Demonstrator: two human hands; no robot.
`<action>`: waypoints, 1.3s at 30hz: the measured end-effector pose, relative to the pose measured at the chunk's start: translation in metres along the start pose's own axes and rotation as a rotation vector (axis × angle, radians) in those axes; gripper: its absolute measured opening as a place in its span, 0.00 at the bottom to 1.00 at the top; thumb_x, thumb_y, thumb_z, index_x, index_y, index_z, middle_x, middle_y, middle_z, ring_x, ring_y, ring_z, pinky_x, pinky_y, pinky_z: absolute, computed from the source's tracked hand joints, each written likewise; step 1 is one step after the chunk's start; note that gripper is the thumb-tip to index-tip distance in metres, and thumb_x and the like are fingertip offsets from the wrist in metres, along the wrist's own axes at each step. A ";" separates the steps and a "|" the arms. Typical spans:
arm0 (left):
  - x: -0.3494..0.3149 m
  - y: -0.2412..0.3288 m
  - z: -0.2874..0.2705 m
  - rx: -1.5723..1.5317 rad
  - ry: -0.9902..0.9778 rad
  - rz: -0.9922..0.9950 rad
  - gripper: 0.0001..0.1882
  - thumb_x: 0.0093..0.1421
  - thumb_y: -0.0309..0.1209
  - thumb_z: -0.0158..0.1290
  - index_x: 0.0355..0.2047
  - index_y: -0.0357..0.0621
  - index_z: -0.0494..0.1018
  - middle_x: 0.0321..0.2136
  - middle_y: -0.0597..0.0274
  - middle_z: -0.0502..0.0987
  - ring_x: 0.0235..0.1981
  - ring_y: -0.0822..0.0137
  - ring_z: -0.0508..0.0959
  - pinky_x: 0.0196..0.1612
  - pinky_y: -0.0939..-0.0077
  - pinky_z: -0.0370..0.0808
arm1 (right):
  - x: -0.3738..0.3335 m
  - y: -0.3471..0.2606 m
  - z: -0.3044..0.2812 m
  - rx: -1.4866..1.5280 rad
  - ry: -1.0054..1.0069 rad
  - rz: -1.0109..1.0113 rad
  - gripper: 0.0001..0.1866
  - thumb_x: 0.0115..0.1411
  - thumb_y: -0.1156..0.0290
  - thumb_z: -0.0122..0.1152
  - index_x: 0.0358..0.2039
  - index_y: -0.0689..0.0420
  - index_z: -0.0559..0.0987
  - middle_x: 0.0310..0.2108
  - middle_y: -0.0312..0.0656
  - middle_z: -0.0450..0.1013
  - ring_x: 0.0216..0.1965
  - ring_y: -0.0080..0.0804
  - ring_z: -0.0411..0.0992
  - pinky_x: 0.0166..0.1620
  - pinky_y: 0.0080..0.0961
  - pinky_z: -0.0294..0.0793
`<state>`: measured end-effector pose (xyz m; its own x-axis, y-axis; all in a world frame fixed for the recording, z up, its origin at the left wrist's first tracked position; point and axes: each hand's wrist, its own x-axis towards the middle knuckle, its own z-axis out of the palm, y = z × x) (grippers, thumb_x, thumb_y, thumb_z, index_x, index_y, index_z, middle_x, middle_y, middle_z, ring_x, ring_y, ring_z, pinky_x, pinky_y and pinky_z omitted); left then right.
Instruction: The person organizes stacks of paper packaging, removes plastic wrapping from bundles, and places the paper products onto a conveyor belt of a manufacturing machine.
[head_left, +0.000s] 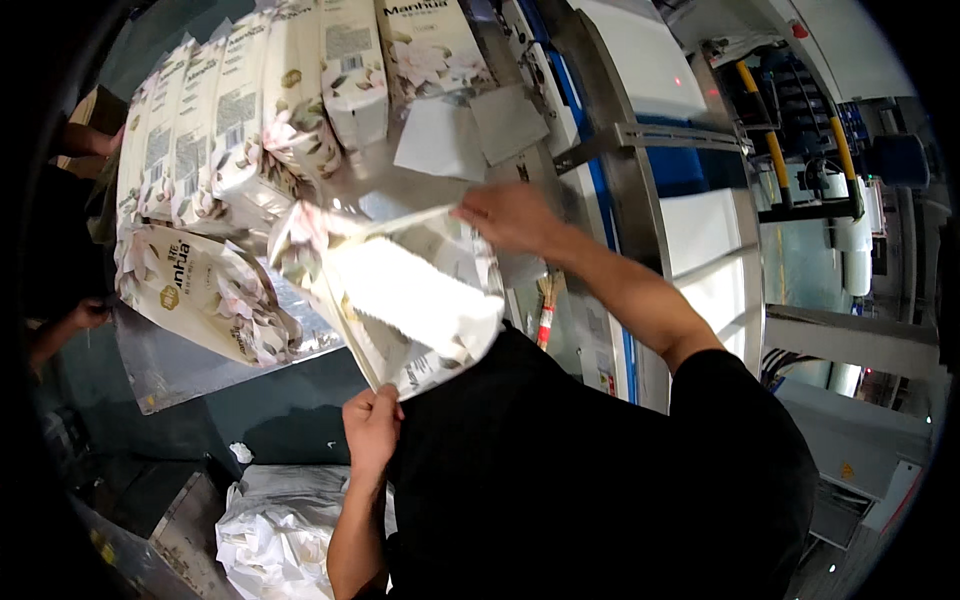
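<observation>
L hand (371, 428) pinches the lower edge of an open floral-print plastic bag (430, 372), fingers closed on the film; R hand (510, 215), slightly blurred, grasps the upper edge of its mouth. Bag's held btwn both hands, in front of the torso, w/ a white tissue stack (410, 290) showing inside. Beyond: row of filled floral packs (240, 120) on a metal table (230, 378), another floral bag (195, 285) lying L, co-worker's hand (88, 314) nr its end.
</observation>
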<state>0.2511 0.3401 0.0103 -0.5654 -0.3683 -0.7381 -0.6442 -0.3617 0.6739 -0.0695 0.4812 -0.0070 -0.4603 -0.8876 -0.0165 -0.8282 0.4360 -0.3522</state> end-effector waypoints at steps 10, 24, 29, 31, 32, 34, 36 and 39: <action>0.057 0.073 -0.056 0.091 0.261 0.228 0.25 0.65 0.52 0.54 0.27 0.41 0.69 0.15 0.68 0.66 0.13 0.76 0.66 0.16 0.79 0.62 | 0.071 -0.100 -0.014 0.600 -0.078 -0.353 0.26 0.60 0.53 0.64 0.54 0.54 0.77 0.43 0.45 0.76 0.41 0.48 0.74 0.44 0.40 0.74; 0.042 0.038 -0.079 0.369 0.373 0.427 0.12 0.60 0.30 0.55 0.32 0.28 0.72 0.21 0.49 0.75 0.24 0.66 0.73 0.30 0.68 0.71 | 0.137 -0.091 0.026 0.062 -0.154 -0.398 0.13 0.64 0.60 0.53 0.36 0.57 0.76 0.35 0.48 0.75 0.40 0.50 0.75 0.45 0.45 0.75; 0.096 0.039 -0.086 0.211 0.587 0.848 0.23 0.58 0.22 0.48 0.55 0.32 0.68 0.45 0.45 0.77 0.44 0.50 0.78 0.52 0.63 0.73 | 0.165 -0.133 0.050 0.319 0.076 -0.674 0.16 0.60 0.74 0.54 0.49 0.56 0.77 0.46 0.50 0.76 0.42 0.46 0.76 0.46 0.38 0.74; 0.108 0.033 -0.102 0.235 0.620 0.751 0.24 0.56 0.17 0.43 0.55 0.30 0.69 0.41 0.48 0.79 0.40 0.54 0.80 0.47 0.66 0.76 | 0.185 -0.157 0.039 0.330 -0.229 -0.502 0.17 0.58 0.75 0.54 0.49 0.54 0.78 0.48 0.50 0.76 0.43 0.46 0.76 0.47 0.38 0.74; 0.120 0.026 -0.115 0.048 0.534 0.634 0.22 0.55 0.16 0.42 0.52 0.28 0.70 0.39 0.49 0.79 0.37 0.58 0.80 0.43 0.69 0.76 | 0.195 -0.164 0.033 0.325 -0.515 -0.310 0.18 0.57 0.76 0.54 0.49 0.53 0.79 0.49 0.50 0.76 0.45 0.46 0.76 0.48 0.38 0.74; 0.127 0.046 -0.125 -0.227 0.401 0.327 0.15 0.58 0.15 0.42 0.43 0.26 0.74 0.33 0.53 0.79 0.28 0.67 0.78 0.32 0.77 0.75 | 0.215 -0.147 0.072 0.374 -0.480 -0.259 0.16 0.57 0.76 0.55 0.47 0.54 0.80 0.47 0.50 0.78 0.45 0.47 0.76 0.48 0.38 0.74; 0.169 0.017 -0.125 -0.498 0.449 0.295 0.12 0.59 0.16 0.44 0.41 0.27 0.74 0.33 0.53 0.79 0.29 0.67 0.77 0.33 0.76 0.75 | 0.208 -0.138 0.114 0.427 -0.485 -0.236 0.14 0.57 0.75 0.56 0.44 0.54 0.81 0.45 0.49 0.79 0.45 0.49 0.76 0.48 0.38 0.73; 0.189 0.011 -0.118 -0.521 0.589 0.277 0.10 0.62 0.20 0.48 0.43 0.29 0.73 0.36 0.52 0.79 0.35 0.65 0.78 0.39 0.74 0.74 | 0.184 -0.119 0.120 0.350 -0.386 -0.103 0.17 0.57 0.70 0.59 0.48 0.54 0.79 0.43 0.50 0.79 0.44 0.52 0.76 0.47 0.41 0.74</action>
<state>0.1976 0.1648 -0.1180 -0.2133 -0.8377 -0.5028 -0.1189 -0.4886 0.8644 -0.0173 0.2486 -0.0801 -0.1765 -0.9419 -0.2858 -0.6761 0.3270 -0.6602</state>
